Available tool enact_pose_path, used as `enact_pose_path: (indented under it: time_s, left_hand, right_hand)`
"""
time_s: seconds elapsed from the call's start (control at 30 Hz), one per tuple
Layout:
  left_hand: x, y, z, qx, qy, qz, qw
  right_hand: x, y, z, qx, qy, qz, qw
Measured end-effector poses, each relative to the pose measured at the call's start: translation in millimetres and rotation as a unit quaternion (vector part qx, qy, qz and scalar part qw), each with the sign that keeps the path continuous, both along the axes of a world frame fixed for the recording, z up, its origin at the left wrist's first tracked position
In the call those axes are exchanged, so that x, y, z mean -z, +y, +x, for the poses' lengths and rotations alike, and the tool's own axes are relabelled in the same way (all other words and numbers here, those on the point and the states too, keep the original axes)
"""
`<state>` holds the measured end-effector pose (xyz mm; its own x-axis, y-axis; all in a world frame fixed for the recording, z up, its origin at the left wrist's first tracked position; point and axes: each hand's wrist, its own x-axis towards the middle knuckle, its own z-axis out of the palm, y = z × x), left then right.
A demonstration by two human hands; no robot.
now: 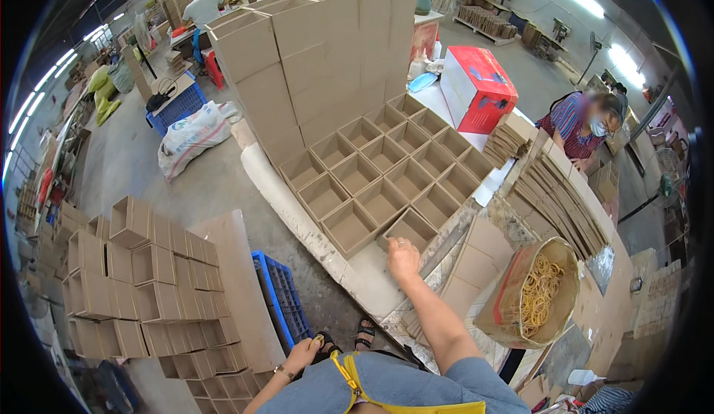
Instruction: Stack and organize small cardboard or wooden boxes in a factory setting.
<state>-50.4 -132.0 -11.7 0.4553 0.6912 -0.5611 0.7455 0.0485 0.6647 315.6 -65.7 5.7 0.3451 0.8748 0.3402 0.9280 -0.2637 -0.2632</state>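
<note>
From where I stand, the person's right hand [404, 259] is at the near wall of a brown, square, open-topped cardboard box [413, 230], at the near corner of a grid of matching boxes [383, 154] on the pale, worn table [372, 280]. Those fingers touch the box, but their tips are hidden, so I can't tell whether they pinch or merely press. The left hand [303, 356] hangs low, fingers curled round a small yellow item [318, 341].

The box looks slightly askew to its neighbours; I'd square it gently, pushing low on the wall so the thin cardboard doesn't bow, and keep its rim level with the row.

The boxes in the grid show bare insides. A big brown bin with a red stripe [500, 295] holds a heap of yellow-tan rubber bands [541, 295]. Near the feet stands a blue plastic lattice crate [286, 302], its contents unclear. More brown boxes [152, 302] lie stacked sideways at left, several mouths showing hollow.
</note>
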Motion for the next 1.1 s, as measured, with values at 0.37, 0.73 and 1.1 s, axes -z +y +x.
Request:
enact_pose_path:
  time_s: [0.37,0.73,1.1]
  left_hand:
    - [-26,2,10,0.003,-0.067,0.171,0.983]
    - [-175,53,213,0.321,-0.350,0.273,0.837]
    - [-148,-150,502,0.651,-0.227,0.343,0.638]
  right_hand:
    - [0,20,3,-0.004,0.039,-0.058,0.998]
    - [-6,-88,-50,-0.071,0.201,0.024,0.977]
    - [58,-200,-65,-0.068,0.386,-0.054,0.918]
